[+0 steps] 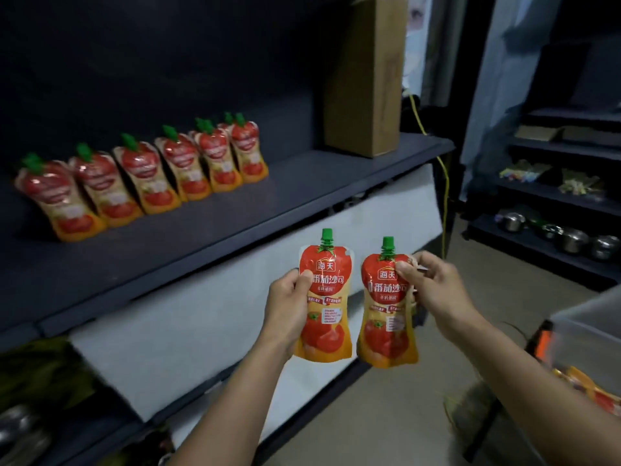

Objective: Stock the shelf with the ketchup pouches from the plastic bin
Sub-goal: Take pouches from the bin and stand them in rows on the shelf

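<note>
My left hand [289,307] grips a red and orange ketchup pouch [331,317] with a green cap by its left edge. My right hand [433,290] pinches a second ketchup pouch [383,327] at its upper right corner. Both pouches hang upright, side by side, in front of and below the dark shelf [235,227]. A row of several ketchup pouches [144,173] leans against the back wall on the shelf's left half. The clear plastic bin [584,334] is at the right edge, with more pouches [591,391] showing in it.
A tall cardboard box [366,82] stands at the shelf's right end. A yellow cable [445,183] hangs past the shelf's corner. Another rack at the far right holds metal pots [571,240] and packets. Lower shelves at bottom left hold dark goods.
</note>
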